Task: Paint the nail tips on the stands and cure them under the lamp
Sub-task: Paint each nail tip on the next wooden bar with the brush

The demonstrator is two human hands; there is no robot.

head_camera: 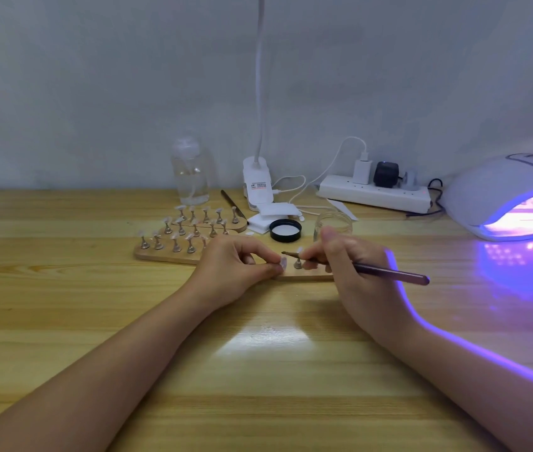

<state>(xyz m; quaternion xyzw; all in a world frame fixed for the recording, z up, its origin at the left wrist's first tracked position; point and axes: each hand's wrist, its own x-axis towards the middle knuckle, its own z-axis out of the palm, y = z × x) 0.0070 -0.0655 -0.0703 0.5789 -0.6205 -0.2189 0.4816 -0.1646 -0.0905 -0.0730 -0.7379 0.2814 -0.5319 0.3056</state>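
Mid-frame, the left hand pinches a nail tip just left of the brush gripped by the right hand, bristles pointing left toward it.

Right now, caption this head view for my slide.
Left hand pinches a clear nail tip; right hand holds a purple-handled brush.

power strip, clear bottle, clip-on desk lamp, black lid
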